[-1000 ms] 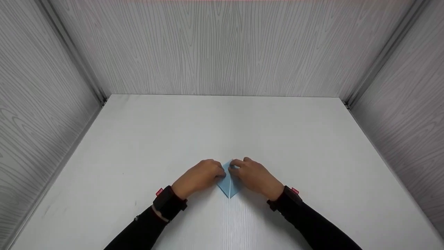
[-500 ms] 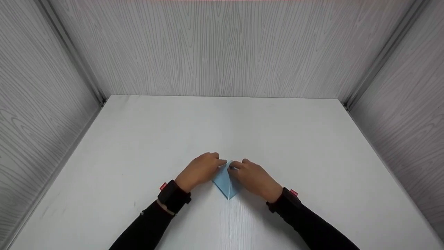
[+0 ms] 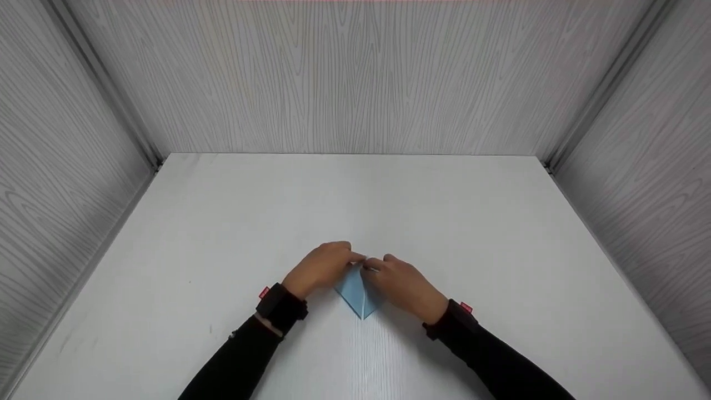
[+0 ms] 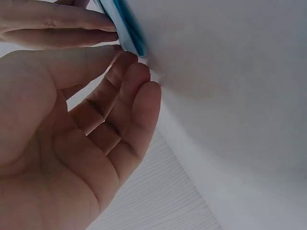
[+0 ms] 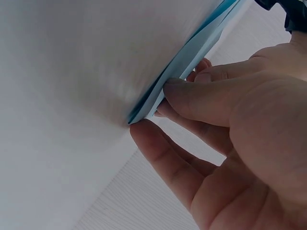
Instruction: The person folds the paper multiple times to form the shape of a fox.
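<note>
A sheet of light blue folded paper (image 3: 350, 290) lies on the white table, one point toward me and a pale seam down its middle. My left hand (image 3: 321, 270) is at its far left side, index finger reaching to the far tip. In the left wrist view the left thumb and curled fingertips meet at a corner of the folded paper (image 4: 125, 29). My right hand (image 3: 404, 286) covers much of the right half. In the right wrist view its thumb (image 5: 192, 98) presses on the layered paper (image 5: 184, 57), with fingertips at the edge, pinching it.
The white table (image 3: 266, 211) extends around both hands. Grey wood-grain panels stand at the back (image 3: 350, 78), on the left (image 3: 50, 183) and on the right (image 3: 644, 166). Black wrist straps (image 3: 281, 307) sit over black sleeves.
My left hand has moved up along the paper's left edge to its far tip, uncovering more of the left half. The right hand stays in nearly the same place.
</note>
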`<state>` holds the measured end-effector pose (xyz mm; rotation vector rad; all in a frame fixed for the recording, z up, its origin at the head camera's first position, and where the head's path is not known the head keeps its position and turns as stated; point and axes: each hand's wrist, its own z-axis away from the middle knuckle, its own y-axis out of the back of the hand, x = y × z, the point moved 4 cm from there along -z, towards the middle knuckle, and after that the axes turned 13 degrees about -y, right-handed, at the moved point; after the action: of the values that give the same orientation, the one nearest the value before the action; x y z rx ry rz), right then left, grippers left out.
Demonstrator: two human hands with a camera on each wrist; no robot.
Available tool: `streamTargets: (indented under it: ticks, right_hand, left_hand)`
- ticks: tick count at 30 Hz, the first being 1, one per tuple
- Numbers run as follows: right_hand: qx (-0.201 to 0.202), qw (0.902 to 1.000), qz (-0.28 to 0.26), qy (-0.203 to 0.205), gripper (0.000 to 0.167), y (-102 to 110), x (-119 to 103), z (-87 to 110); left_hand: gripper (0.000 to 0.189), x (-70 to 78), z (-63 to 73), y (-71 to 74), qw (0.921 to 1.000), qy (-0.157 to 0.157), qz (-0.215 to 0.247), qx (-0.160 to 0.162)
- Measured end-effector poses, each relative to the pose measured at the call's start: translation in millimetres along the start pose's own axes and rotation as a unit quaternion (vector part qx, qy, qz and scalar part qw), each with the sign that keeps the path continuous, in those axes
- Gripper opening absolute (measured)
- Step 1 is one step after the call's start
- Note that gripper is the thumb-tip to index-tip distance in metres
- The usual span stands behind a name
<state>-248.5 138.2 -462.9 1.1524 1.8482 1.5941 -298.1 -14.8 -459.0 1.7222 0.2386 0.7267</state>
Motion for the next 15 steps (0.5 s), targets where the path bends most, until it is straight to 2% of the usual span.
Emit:
streamTargets:
  ticks: [4,8,12,15]
  right_hand:
    - [0.003,1.0000,0.003,0.003,0.034,0.1,-0.4,-0.8]
    - [-0.010,0.9999,-0.009,-0.001,0.036,-0.1,0.7,-0.9]
    - [-0.019,0.9996,-0.021,-0.005,0.037,0.0,1.3,-1.3]
    - [-0.024,0.9992,-0.030,-0.009,0.038,-0.4,0.7,-1.3]
  left_hand:
    - [0.042,-2.2,0.2,0.3,0.9999,0.005,0.013,0.004]
    - [0.043,-3.2,-0.4,-0.9,0.9998,0.017,0.010,0.000]
    - [0.045,-2.8,-0.2,-1.8,0.9995,0.027,-0.015,-0.012]
    - [0.048,-2.4,1.8,-1.9,0.9984,0.022,-0.045,-0.027]
